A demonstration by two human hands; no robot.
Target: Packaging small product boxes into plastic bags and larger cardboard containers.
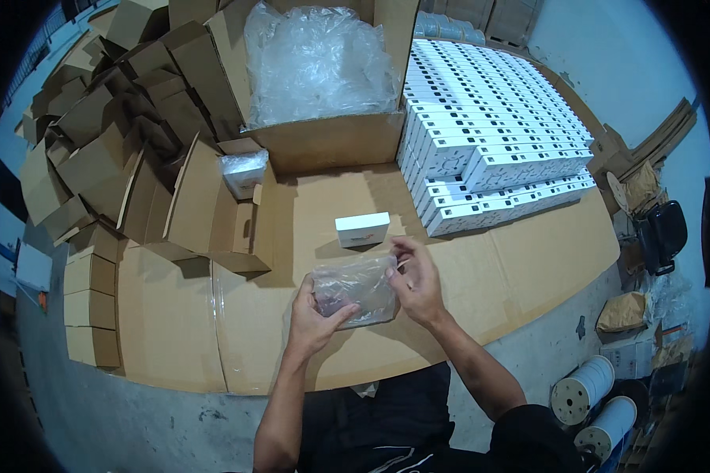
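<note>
A clear plastic bag [356, 285] is held between my two hands above the cardboard-covered table. My left hand [312, 319] grips its left side, the thumb lying across the front. At the bag's upper right corner, my right hand [420, 285] holds the edge with thumb and curled fingers. The bag looks flat, and I cannot make out anything inside it. Just beyond it a small white box [362, 230] stands on the table. To the left, an opened brown carton [248, 244] holds a plastic-wrapped white box [244, 172] at its far end.
A large carton [331, 146] full of clear plastic bags [323, 67] stands at the back. Many stacked white boxes [493, 138] fill the right rear. Open brown cartons [95, 150] pile up at left. Cable spools [582, 390] sit on the floor at right.
</note>
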